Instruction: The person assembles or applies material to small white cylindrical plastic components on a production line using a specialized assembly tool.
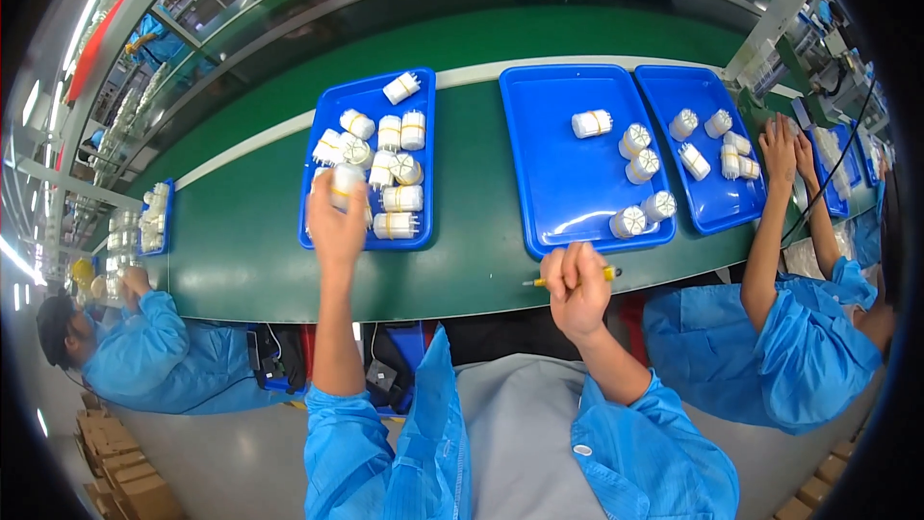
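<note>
My left hand (337, 227) is closed on a white cylindrical part (346, 179), slightly blurred, over the near edge of the left blue tray (430, 149). Several similar white cylinders (402, 198) with yellow bands and thin metal pins lie loosely in that tray. At the near edge of the middle blue tray (553, 169), my right hand (577, 291) grips a small screwdriver (610, 273) with a yellow handle, its thin shaft pointing left. White cylinders (591, 123) lie in the middle tray, mostly along its right side, some showing a spoked end face.
The trays stand on a green work surface (472, 183). A third blue tray (688, 207) of cylinders sits at the right, beside a co-worker's hands (780, 149). Another co-worker (144, 347) sits at the left. A pale strip (472, 74) runs behind the trays.
</note>
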